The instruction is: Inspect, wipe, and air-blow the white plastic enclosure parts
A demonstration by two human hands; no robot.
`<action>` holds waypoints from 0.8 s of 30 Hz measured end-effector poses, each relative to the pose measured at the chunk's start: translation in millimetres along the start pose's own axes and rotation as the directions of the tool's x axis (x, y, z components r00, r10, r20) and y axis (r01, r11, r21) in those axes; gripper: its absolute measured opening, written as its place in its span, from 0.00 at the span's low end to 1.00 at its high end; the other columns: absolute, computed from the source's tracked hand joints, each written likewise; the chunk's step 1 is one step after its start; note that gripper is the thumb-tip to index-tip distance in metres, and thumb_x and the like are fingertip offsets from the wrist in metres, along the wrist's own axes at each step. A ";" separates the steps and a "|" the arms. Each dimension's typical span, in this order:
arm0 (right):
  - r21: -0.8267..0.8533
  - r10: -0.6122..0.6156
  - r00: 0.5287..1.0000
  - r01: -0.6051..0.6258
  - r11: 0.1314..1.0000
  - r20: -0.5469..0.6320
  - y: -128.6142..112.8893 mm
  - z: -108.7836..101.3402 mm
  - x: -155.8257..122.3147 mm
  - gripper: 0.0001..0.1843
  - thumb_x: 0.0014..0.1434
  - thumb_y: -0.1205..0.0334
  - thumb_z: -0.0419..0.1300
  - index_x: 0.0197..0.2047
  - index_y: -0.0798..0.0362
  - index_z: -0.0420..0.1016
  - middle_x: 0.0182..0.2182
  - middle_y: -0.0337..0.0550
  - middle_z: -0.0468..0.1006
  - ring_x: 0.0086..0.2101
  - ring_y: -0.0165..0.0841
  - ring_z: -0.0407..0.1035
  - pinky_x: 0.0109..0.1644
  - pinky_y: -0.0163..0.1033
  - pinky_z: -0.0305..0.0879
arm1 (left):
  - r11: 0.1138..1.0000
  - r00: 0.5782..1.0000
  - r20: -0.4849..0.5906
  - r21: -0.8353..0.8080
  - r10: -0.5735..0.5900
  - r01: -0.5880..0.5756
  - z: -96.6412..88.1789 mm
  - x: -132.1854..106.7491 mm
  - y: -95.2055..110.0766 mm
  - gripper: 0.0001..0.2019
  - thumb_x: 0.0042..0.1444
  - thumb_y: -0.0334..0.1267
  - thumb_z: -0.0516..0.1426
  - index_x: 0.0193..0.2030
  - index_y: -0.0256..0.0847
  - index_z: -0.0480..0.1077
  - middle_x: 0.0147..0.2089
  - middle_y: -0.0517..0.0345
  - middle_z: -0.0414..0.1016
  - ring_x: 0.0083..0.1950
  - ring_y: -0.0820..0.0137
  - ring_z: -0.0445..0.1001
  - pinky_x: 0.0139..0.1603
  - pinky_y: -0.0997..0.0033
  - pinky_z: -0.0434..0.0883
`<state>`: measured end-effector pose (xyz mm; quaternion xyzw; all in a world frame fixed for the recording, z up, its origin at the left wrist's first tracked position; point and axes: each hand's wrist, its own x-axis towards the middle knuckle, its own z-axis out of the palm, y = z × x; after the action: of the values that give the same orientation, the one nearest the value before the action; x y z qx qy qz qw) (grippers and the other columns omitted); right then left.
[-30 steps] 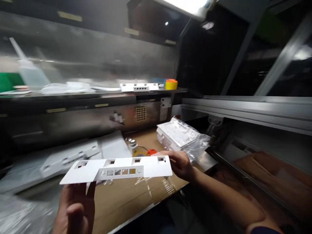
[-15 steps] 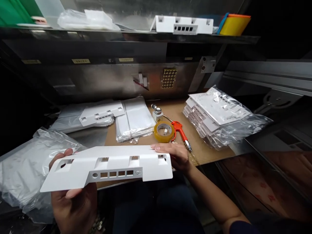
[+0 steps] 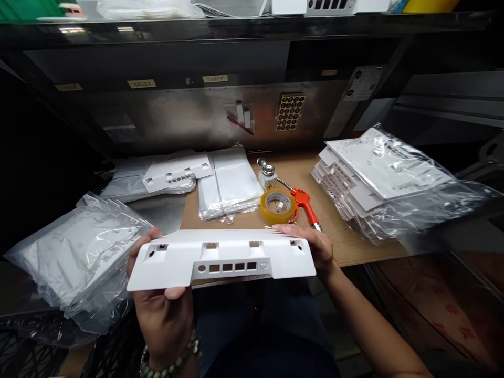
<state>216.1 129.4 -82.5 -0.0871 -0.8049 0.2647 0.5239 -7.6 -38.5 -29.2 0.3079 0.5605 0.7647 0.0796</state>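
Note:
A white plastic router housing (image 3: 232,249) with a row of port cutouts along its near side is held up over the front edge of the bench. My left hand (image 3: 163,310) grips its left end from below, thumb under the lower edge and fingertips at the back. At the far right end, my right hand (image 3: 315,244) holds the housing with its fingers along the top; part of that hand is hidden behind the panel. Just behind the housing lie a roll of yellow tape (image 3: 264,212) and an orange air blow gun (image 3: 305,202).
Bagged white housings are stacked on the right (image 3: 394,168) and the left (image 3: 82,247). Clear plastic bags (image 3: 232,184) lie mid-bench, beside another white housing (image 3: 177,170). A small dispenser bottle (image 3: 268,178) stands behind the tape. A metal shelf (image 3: 236,31) spans overhead.
The view has shifted down and closer to the bench. The housing, still in both hands, appears farther right and more level in the picture.

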 end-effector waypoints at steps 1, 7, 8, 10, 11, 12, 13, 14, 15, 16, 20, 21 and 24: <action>0.006 0.011 1.000 -0.011 1.000 -0.004 0.1 0.0 -0.7 0.30 0.66 0.68 0.63 0.69 0.41 0.70 0.57 0.45 0.82 0.52 0.42 0.81 0.54 0.50 0.82 | 0.999 1.000 -0.003 -0.036 0.001 -0.001 0.1 -0.7 -0.5 0.40 0.46 0.63 0.71 0.64 0.52 0.72 0.74 0.52 0.62 0.76 0.48 0.56 0.76 0.50 0.60; 0.024 0.048 0.999 -0.048 0.999 -0.013 -1.5 0.2 -0.4 0.27 0.67 0.66 0.63 0.67 0.42 0.71 0.55 0.45 0.83 0.51 0.44 0.82 0.55 0.50 0.82 | 0.990 1.000 0.027 -0.140 0.011 -0.007 1.3 -3.1 0.5 0.38 0.45 0.54 0.74 0.63 0.50 0.72 0.68 0.56 0.67 0.70 0.60 0.63 0.69 0.70 0.65; 0.024 0.047 0.999 -0.047 0.999 -0.013 -1.9 0.0 0.1 0.26 0.67 0.65 0.63 0.67 0.43 0.71 0.55 0.46 0.83 0.50 0.44 0.82 0.54 0.50 0.83 | 0.990 0.999 0.026 -0.140 0.024 -0.020 1.5 -3.5 0.8 0.38 0.45 0.54 0.75 0.63 0.49 0.72 0.67 0.56 0.67 0.69 0.61 0.64 0.68 0.71 0.66; 0.027 0.047 0.999 -0.046 0.999 -0.005 -2.4 -0.2 0.4 0.25 0.68 0.63 0.63 0.67 0.45 0.71 0.55 0.48 0.83 0.51 0.44 0.82 0.54 0.50 0.83 | 0.990 0.999 0.025 -0.138 0.034 -0.031 1.8 -4.4 1.4 0.38 0.45 0.54 0.74 0.63 0.49 0.73 0.66 0.56 0.67 0.66 0.63 0.66 0.66 0.74 0.67; 0.024 0.051 0.999 -0.051 0.998 0.001 -2.5 -0.2 0.0 0.24 0.69 0.63 0.62 0.67 0.45 0.71 0.55 0.48 0.83 0.52 0.44 0.81 0.54 0.50 0.83 | 0.990 0.999 0.028 -0.136 0.031 -0.027 1.9 -5.0 1.8 0.38 0.46 0.54 0.74 0.63 0.48 0.72 0.66 0.56 0.66 0.64 0.64 0.66 0.65 0.75 0.68; 0.019 0.057 0.998 -0.057 0.998 0.007 -2.5 -0.1 -0.6 0.24 0.70 0.62 0.62 0.68 0.46 0.70 0.55 0.48 0.83 0.52 0.44 0.81 0.54 0.50 0.83 | 0.990 0.999 0.033 -0.138 0.018 -0.013 2.0 -5.6 2.3 0.38 0.46 0.54 0.74 0.63 0.48 0.72 0.66 0.56 0.66 0.63 0.65 0.67 0.64 0.76 0.68; 0.013 0.064 0.998 -0.064 0.998 0.011 -2.6 0.1 -1.5 0.25 0.70 0.62 0.61 0.68 0.46 0.70 0.56 0.48 0.83 0.52 0.44 0.81 0.54 0.50 0.82 | 0.990 0.999 0.039 -0.144 -0.001 0.006 2.1 -6.2 2.8 0.37 0.46 0.54 0.74 0.63 0.48 0.72 0.66 0.56 0.65 0.61 0.66 0.67 0.63 0.77 0.69; 0.008 0.071 0.997 -0.071 0.997 0.013 -2.6 0.3 -2.4 0.25 0.70 0.62 0.61 0.68 0.46 0.70 0.56 0.47 0.83 0.52 0.44 0.81 0.55 0.50 0.82 | 0.988 0.999 0.041 -0.152 -0.021 0.028 2.1 -6.7 3.3 0.37 0.47 0.53 0.74 0.63 0.48 0.72 0.66 0.56 0.65 0.60 0.67 0.68 0.62 0.78 0.70; 0.004 0.076 0.997 -0.076 0.997 0.012 -2.6 0.4 -3.2 0.25 0.70 0.62 0.62 0.69 0.46 0.70 0.56 0.46 0.83 0.52 0.43 0.81 0.56 0.50 0.82 | 0.985 0.998 0.041 -0.163 -0.044 0.050 2.1 -7.2 3.7 0.37 0.46 0.52 0.74 0.62 0.49 0.73 0.65 0.57 0.65 0.59 0.67 0.68 0.61 0.79 0.70; 0.003 0.078 0.997 -0.078 0.997 0.011 -2.8 0.5 -3.8 0.26 0.70 0.62 0.62 0.69 0.45 0.70 0.56 0.45 0.83 0.52 0.43 0.81 0.56 0.50 0.82 | 0.981 0.997 0.039 -0.178 -0.066 0.072 2.0 -7.5 3.9 0.36 0.46 0.52 0.75 0.62 0.49 0.73 0.65 0.57 0.66 0.59 0.68 0.69 0.60 0.79 0.70; 0.003 0.070 0.998 -0.070 0.998 0.004 -4.0 0.4 -3.1 0.27 0.69 0.62 0.63 0.69 0.43 0.69 0.55 0.44 0.83 0.51 0.43 0.82 0.56 0.49 0.82 | 0.973 0.994 0.031 -0.202 -0.104 0.108 0.8 -7.3 2.2 0.37 0.44 0.52 0.76 0.61 0.50 0.73 0.65 0.58 0.67 0.59 0.68 0.69 0.59 0.80 0.71; 0.004 0.064 0.998 -0.064 0.998 0.002 -4.3 0.5 -2.5 0.27 0.69 0.62 0.63 0.69 0.43 0.69 0.55 0.44 0.83 0.51 0.43 0.82 0.55 0.49 0.82 | 0.976 0.995 0.031 -0.196 -0.093 0.097 0.5 -7.0 1.2 0.37 0.44 0.52 0.75 0.61 0.50 0.73 0.65 0.57 0.67 0.60 0.67 0.69 0.59 0.80 0.71; 0.026 0.057 0.998 -0.057 0.998 -0.004 -4.0 1.2 -1.7 0.25 0.69 0.64 0.63 0.68 0.45 0.71 0.55 0.45 0.83 0.51 0.43 0.82 0.55 0.49 0.82 | 0.982 0.998 0.032 -0.182 -0.046 0.051 -0.1 -6.4 -2.2 0.38 0.43 0.53 0.75 0.62 0.50 0.73 0.66 0.56 0.66 0.62 0.66 0.68 0.62 0.77 0.70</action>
<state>216.2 124.9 -82.2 -0.1040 -0.7974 0.2896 0.5191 -3.1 -40.8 -33.6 0.2962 0.4940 0.8064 0.1339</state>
